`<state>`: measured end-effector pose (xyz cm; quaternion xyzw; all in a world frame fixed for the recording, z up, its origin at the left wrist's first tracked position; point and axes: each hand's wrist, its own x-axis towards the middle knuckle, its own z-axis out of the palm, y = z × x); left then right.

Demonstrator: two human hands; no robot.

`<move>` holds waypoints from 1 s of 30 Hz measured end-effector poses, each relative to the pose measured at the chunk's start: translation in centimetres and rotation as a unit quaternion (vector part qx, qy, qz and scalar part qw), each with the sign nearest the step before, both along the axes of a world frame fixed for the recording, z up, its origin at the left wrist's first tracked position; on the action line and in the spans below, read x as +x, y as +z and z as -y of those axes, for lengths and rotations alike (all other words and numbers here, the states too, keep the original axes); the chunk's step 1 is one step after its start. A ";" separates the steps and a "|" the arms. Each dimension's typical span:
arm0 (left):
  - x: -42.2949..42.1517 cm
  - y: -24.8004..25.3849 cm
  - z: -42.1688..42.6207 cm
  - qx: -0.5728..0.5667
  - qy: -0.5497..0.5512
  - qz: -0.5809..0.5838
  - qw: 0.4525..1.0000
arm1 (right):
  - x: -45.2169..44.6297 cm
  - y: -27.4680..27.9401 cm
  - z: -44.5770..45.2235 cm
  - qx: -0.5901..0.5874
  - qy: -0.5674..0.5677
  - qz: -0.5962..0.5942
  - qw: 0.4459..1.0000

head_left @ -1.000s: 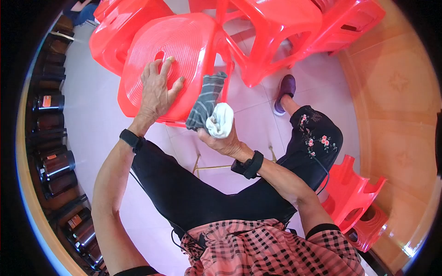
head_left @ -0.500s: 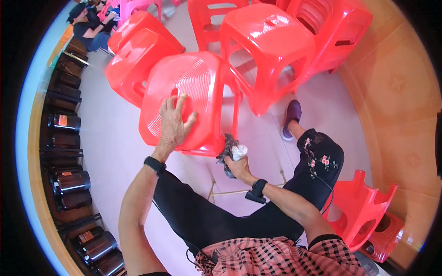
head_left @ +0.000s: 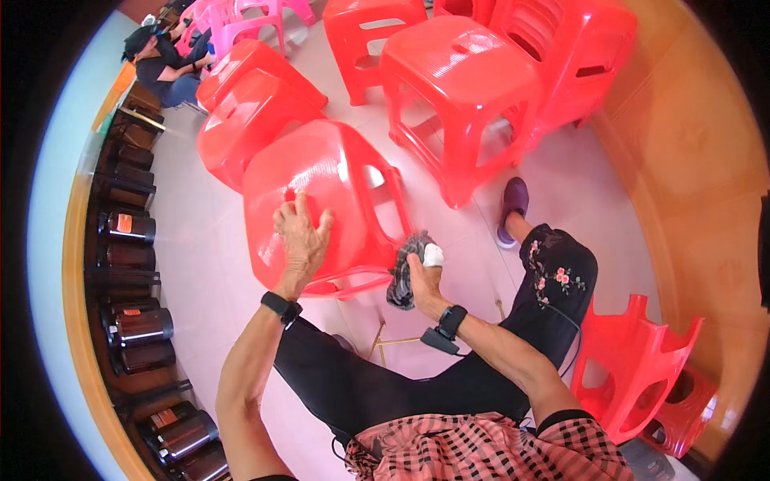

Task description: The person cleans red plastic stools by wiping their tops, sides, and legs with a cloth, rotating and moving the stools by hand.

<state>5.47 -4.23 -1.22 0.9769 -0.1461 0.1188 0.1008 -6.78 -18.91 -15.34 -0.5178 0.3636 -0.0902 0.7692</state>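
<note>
A red plastic stool (head_left: 337, 168) stands in front of me, slightly tilted. My left hand (head_left: 303, 240) rests on its seat, fingers spread, with the fingertips at the hole in the middle. Whether a fingertip hooks into that hole, I cannot tell. Beside the stool's near right leg, my right hand (head_left: 425, 280) is closed around a bunched dark grey cloth (head_left: 401, 282). Something white (head_left: 433, 255) pokes out at the top of this grip.
More red stools (head_left: 465, 68) stand ahead, some stacked. An overturned stool (head_left: 634, 361) lies at the right by an orange-brown wall (head_left: 698, 200). Dark cylindrical containers (head_left: 140, 327) line a shelf on the left. A seated person (head_left: 164, 68) is at the far left near pink chairs (head_left: 241, 28).
The front stool has tipped and shifted toward me, my left hand staying on its seat. My right hand has moved slightly right with the cloth, which shows more fully beside the leg.
</note>
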 end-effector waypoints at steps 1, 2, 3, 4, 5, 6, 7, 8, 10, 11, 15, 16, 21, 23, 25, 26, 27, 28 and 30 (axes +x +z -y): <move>-0.1 0.2 -0.2 -0.001 0.025 -0.015 1.000 | 0.4 0.6 0.5 0.000 -0.004 -0.004 1.000; -0.3 0.1 -0.2 -0.007 0.033 -0.010 0.999 | 0.8 1.1 1.0 0.041 -0.015 0.025 0.999; -0.2 0.1 -0.3 -0.006 0.029 -0.015 0.999 | 1.3 1.5 1.5 0.082 -0.025 0.053 0.995; -0.1 0.1 -0.3 -0.017 0.019 -0.017 1.000 | 2.4 -0.2 1.9 -0.022 -0.036 0.021 0.999; 0.0 0.1 -0.3 -0.029 0.008 -0.021 0.999 | 3.0 -1.7 2.2 -0.020 -0.041 0.015 0.999; 0.2 0.1 -0.1 -0.021 0.003 -0.005 1.000 | 3.7 -1.4 2.7 0.051 -0.097 0.047 0.993; -0.1 0.3 0.3 -0.021 -0.001 -0.012 1.000 | 4.3 -1.7 3.4 0.120 -0.153 0.078 0.978; -0.3 0.7 0.6 -0.011 -0.014 -0.023 1.000 | 5.2 -2.0 4.3 0.133 -0.163 0.088 0.973; -1.0 1.8 1.4 -0.023 -0.036 -0.060 0.997 | 6.4 -0.8 6.0 0.187 -0.188 0.132 0.955; -1.6 2.1 1.6 -0.024 -0.037 -0.063 0.997 | 6.1 1.3 6.9 0.233 -0.142 0.117 0.955; -3.7 3.4 1.9 -0.008 -0.102 -0.095 0.990 | 6.1 4.0 7.4 0.197 -0.100 0.168 0.961; -4.1 3.7 1.9 0.002 -0.115 -0.111 0.987 | 6.1 4.6 7.3 0.141 -0.086 0.209 0.964; -4.7 4.4 2.1 0.073 -0.147 -0.067 0.984 | 6.8 6.0 5.9 -0.147 0.000 0.281 0.948; -5.3 3.4 1.7 0.042 -0.186 -0.032 0.981 | 6.4 7.2 4.8 -0.160 0.001 0.286 0.945; -6.3 1.8 1.0 0.053 -0.165 -0.076 0.982 | 6.2 8.7 4.0 -0.225 0.042 0.299 0.926; -6.4 1.5 0.3 0.036 -0.147 -0.080 0.985 | 6.3 8.8 3.1 -0.177 0.028 0.332 0.926; -6.4 1.7 -0.5 0.035 -0.151 -0.082 0.984 | 6.4 7.1 1.8 -0.241 0.052 0.328 0.912; -6.3 1.9 -1.6 0.041 -0.164 -0.084 0.982 | 5.6 6.8 1.1 -0.329 0.056 0.307 0.891; -6.3 1.9 -4.2 0.052 -0.167 -0.084 0.981 | 4.0 6.6 -1.0 -0.299 0.104 0.289 0.903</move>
